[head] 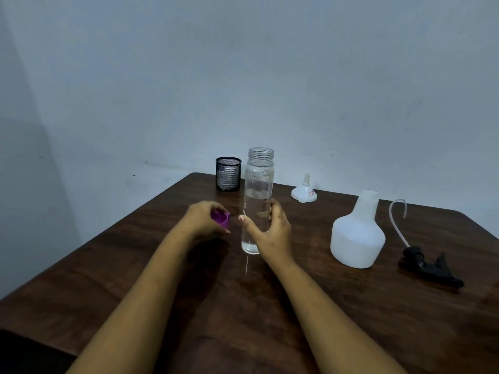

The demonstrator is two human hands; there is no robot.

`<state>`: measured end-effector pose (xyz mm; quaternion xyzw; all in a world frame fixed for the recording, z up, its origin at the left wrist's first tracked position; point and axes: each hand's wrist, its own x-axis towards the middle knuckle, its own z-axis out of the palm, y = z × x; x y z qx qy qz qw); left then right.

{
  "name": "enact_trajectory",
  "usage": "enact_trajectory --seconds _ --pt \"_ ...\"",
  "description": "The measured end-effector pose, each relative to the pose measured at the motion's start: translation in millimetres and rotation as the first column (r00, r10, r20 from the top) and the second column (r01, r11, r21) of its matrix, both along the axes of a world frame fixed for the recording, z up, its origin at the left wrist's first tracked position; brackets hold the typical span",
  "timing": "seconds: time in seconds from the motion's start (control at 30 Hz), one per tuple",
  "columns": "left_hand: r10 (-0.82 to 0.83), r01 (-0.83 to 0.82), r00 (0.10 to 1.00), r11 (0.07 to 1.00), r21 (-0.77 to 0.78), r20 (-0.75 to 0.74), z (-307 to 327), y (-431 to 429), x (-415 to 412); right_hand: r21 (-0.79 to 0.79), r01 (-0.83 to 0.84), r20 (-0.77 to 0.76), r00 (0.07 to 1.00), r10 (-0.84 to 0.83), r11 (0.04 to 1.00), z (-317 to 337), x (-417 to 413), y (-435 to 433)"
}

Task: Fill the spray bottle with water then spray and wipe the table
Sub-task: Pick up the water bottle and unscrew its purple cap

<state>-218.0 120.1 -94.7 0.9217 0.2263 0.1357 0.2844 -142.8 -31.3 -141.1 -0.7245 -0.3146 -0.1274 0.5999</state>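
A tall clear water bottle (258, 184) stands upright and uncapped in the middle of the dark wooden table (351, 306), holding water. My right hand (270, 228) grips its lower part. My left hand (205, 218), just left of the bottle, holds its purple cap (221, 218). To the right stands the white spray bottle (357, 233), open at the neck. Its black trigger head (429, 265) with a clear tube (397, 220) lies on the table at the far right. A small white funnel (304, 190) sits upside down behind.
A black mesh cup (228, 174) stands at the table's far edge, behind the water bottle. A pale wall rises right behind the table. The table's left edge runs diagonally towards me, and a dark shape (24, 352) shows at the bottom left.
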Motion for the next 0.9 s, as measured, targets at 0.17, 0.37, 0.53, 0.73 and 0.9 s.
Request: enact_trajectory --seconds 0.17,0.37,0.53,0.73,0.9 --pt "-0.059 0.061 0.987 0.998 0.007 -0.149 -8 -3 1 -0.005 0.0 -0.015 1.0 0.0 1.0 1 -1 -1" --pt "-0.05 0.043 0.989 0.998 -0.053 -0.139 -12 4 -4 -0.017 -0.007 0.004 1.0 0.007 1.0 3 -2 -3" --pt "-0.066 0.065 0.998 0.995 -0.074 -0.021 -19 6 -7 -0.044 0.024 0.023 0.999 -0.023 0.999 9 -4 -2" --pt "-0.054 0.031 0.932 0.997 0.071 0.358 -18 -5 -5 -0.07 -0.037 -0.013 0.999 0.036 0.997 17 -2 11" --pt "-0.022 -0.098 0.804 0.981 0.169 0.594 -16 -18 -3 -0.06 -0.04 -0.016 0.999 0.039 0.997 14 3 28"
